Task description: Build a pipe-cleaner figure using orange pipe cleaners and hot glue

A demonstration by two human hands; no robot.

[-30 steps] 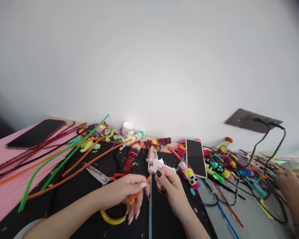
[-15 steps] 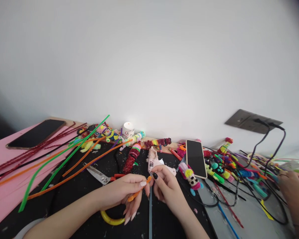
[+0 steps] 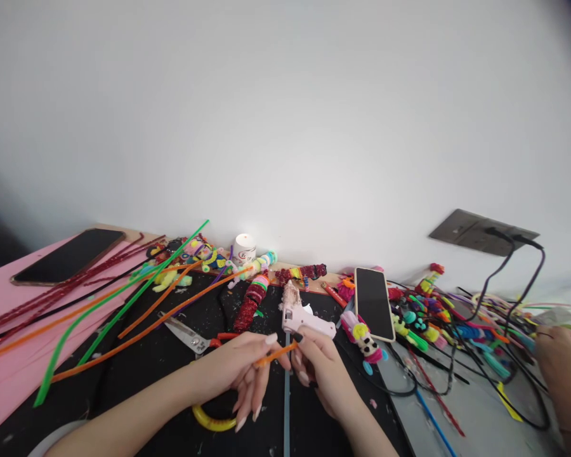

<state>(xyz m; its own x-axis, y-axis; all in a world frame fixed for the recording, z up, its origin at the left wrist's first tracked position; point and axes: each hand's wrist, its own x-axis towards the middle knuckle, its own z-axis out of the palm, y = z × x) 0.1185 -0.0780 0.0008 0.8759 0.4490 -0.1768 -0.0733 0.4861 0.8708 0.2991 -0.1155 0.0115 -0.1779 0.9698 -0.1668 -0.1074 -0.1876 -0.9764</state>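
Note:
Between my hands is a short piece of orange pipe cleaner [image 3: 276,355], held roughly level over the black table. My left hand [image 3: 247,368] pinches one part of it between thumb and forefinger, its other fingers loosely curled. At its other end, the thumb and fingertips of my right hand [image 3: 318,365] close on the tip. A pink glue gun [image 3: 307,319] lies just beyond my right hand. Scissors [image 3: 195,339] with red and yellow handles lie open, partly hidden under my left hand.
Long pipe cleaners [image 3: 137,295] cross the left side near a dark phone [image 3: 71,255]. A light-edged phone [image 3: 374,303] and pipe-cleaner figures [image 3: 364,336] lie right. Black cables hang from a wall outlet [image 3: 480,231]. Another person's hand [image 3: 559,362] is far right.
The orange piece has gone from slanting to nearly level. My right hand has moved slightly down, uncovering more of the glue gun.

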